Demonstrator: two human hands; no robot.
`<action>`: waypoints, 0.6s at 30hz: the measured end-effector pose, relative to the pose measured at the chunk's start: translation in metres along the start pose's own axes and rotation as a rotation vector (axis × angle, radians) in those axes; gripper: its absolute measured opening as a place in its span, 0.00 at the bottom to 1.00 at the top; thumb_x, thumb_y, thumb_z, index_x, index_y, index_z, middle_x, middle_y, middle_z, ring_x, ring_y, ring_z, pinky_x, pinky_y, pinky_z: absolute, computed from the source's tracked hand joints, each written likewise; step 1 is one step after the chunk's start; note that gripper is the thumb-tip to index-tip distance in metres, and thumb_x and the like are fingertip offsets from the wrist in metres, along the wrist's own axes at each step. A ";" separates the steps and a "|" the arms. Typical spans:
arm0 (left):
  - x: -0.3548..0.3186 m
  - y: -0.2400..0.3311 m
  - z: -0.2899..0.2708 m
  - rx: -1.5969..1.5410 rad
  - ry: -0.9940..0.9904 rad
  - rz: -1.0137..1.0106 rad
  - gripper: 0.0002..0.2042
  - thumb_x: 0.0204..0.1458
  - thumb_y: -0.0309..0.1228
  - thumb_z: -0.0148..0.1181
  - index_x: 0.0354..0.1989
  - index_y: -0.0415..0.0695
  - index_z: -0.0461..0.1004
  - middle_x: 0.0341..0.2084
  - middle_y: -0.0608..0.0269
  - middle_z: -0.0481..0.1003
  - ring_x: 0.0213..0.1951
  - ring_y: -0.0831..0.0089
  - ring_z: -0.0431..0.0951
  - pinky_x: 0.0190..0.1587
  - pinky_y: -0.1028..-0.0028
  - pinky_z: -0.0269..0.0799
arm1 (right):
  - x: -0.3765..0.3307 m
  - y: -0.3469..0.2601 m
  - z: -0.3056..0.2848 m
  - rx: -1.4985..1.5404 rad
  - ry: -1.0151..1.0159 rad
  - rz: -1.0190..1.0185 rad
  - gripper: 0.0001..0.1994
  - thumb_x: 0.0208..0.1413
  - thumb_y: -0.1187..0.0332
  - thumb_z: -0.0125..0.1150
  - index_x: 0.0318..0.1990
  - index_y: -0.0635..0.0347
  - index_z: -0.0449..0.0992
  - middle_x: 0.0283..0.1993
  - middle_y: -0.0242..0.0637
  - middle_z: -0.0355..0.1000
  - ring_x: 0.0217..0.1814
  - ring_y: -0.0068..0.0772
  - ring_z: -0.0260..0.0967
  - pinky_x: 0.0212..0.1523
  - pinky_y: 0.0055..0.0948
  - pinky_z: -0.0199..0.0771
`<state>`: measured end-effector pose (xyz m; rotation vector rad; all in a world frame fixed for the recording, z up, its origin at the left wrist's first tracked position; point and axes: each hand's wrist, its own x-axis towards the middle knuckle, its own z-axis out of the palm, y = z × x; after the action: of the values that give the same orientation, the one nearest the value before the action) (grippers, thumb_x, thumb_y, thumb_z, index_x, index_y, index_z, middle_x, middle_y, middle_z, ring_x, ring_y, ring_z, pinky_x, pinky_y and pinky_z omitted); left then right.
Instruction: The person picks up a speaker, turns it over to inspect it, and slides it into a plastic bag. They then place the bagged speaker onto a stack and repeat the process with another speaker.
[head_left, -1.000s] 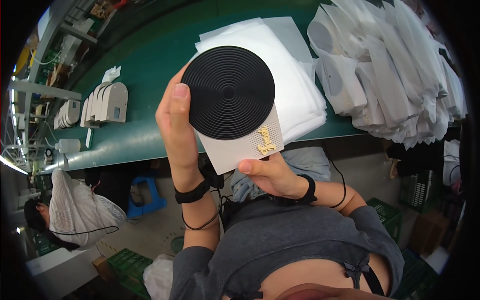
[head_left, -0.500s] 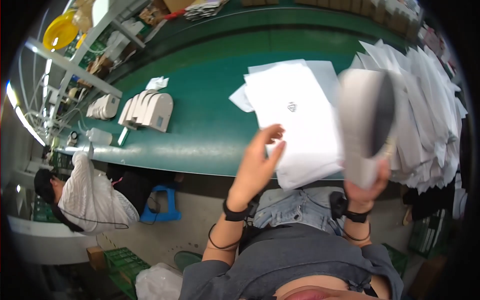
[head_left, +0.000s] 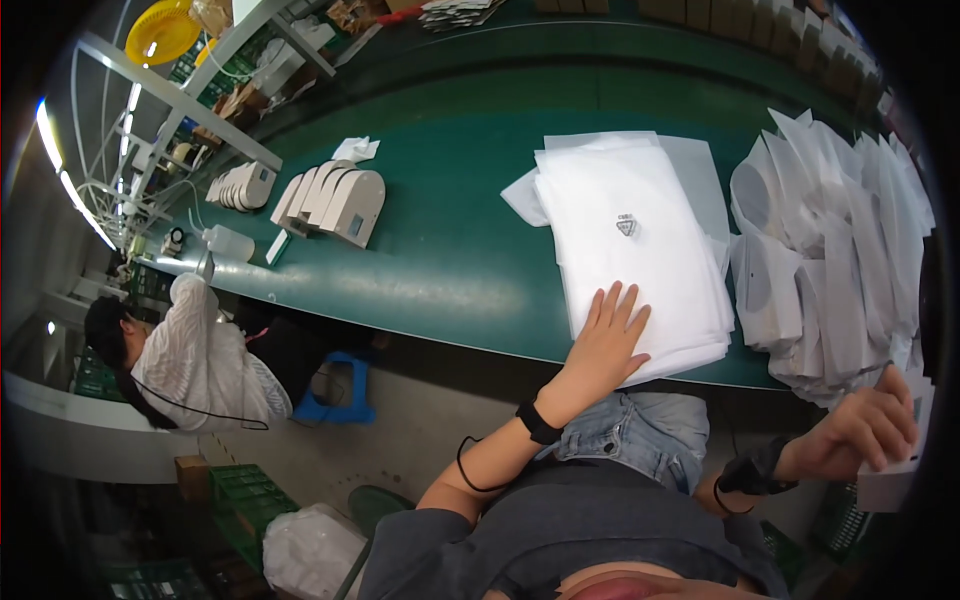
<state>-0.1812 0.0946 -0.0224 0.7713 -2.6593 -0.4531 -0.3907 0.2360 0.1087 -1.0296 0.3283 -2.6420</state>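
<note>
My left hand (head_left: 607,340) lies flat, fingers spread, on a stack of white translucent plastic bags (head_left: 650,270) with a small dark printed mark. Far to the right, my right hand (head_left: 868,425) is held with its fingers bent and apart, one of them raised. Its fingertips are at the top of a pale box-shaped piece (head_left: 885,490), partly cut off by the dark rim; I cannot see whether they touch it. Between the hands, a pile of bagged pale parts (head_left: 825,260) leans at the table's right end. A bagged part (head_left: 768,290) with a grey oval lies at its near side.
Pale curved housings (head_left: 335,200) stand in a row on the green table (head_left: 450,230), with another row (head_left: 240,187) beyond. A clear bottle (head_left: 228,243) is near a seated person (head_left: 205,360) at left. A blue stool (head_left: 345,390) and green crate (head_left: 240,500) are on the floor.
My right hand has let go of the pale part with a dark face and moved right and down. A bagged part now shows beside the pile. My left hand has flattened onto the bags.
</note>
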 end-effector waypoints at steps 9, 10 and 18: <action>0.005 0.009 -0.001 0.050 -0.056 0.117 0.24 0.47 0.37 0.56 0.54 0.48 0.63 0.59 0.58 0.55 0.61 0.46 0.47 0.58 0.40 0.37 | 0.005 -0.003 -0.020 0.517 -0.371 0.416 0.19 0.48 0.66 0.58 0.43 0.63 0.57 0.55 0.42 0.58 0.63 0.39 0.52 0.61 0.41 0.54; 0.006 0.011 0.002 0.049 -0.047 0.117 0.24 0.47 0.37 0.56 0.54 0.48 0.63 0.59 0.60 0.55 0.61 0.46 0.47 0.57 0.38 0.36 | 0.001 -0.005 -0.038 0.493 -0.388 0.401 0.20 0.48 0.66 0.57 0.45 0.65 0.58 0.57 0.43 0.57 0.63 0.40 0.51 0.62 0.41 0.52; 0.012 0.006 0.008 -0.017 0.012 0.082 0.22 0.46 0.37 0.56 0.51 0.45 0.65 0.56 0.56 0.58 0.62 0.56 0.49 0.60 0.42 0.36 | -0.082 0.046 -0.093 -0.120 -0.050 0.296 0.23 0.52 0.64 0.48 0.55 0.65 0.61 0.54 0.38 0.64 0.55 0.31 0.62 0.56 0.28 0.60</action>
<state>-0.1966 0.0945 -0.0247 0.6555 -2.6609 -0.4480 -0.3886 0.2315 -0.0235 -0.9947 0.5866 -2.3526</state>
